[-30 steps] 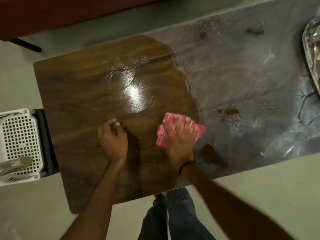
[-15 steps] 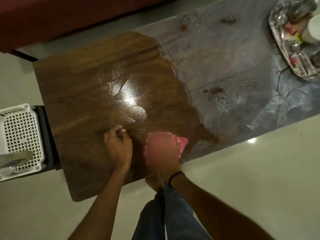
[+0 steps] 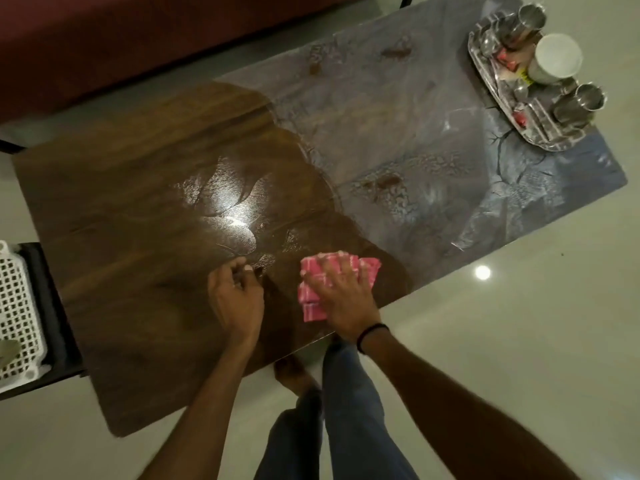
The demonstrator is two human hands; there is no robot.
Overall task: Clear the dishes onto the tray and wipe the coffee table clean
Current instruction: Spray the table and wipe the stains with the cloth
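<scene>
My right hand (image 3: pixel 341 299) presses flat on a folded pink checked cloth (image 3: pixel 313 306) near the front edge of the coffee table (image 3: pixel 138 188). My left hand (image 3: pixel 235 299) rests beside it on the brown wood, fingers curled, holding nothing I can see. The table's left half is dark wood with wet streaks (image 3: pixel 225 206); its right half has a grey marbled surface. At the far right corner stands a steel tray (image 3: pixel 540 133) with steel tumblers (image 3: pixel 575 105) and a white cup (image 3: pixel 554 58) on it.
A white perforated plastic basket (image 3: pixel 17 317) sits on a dark stand left of the table. A dark red sofa (image 3: pixel 121 36) runs along the far side. Pale glossy floor (image 3: pixel 502 323) lies in front, with my legs (image 3: pixel 346 410) at the table's edge.
My right hand slid the cloth toward the front edge, then a little back onto the wood. The view swung right, bringing the tray into sight. My left hand stayed put.
</scene>
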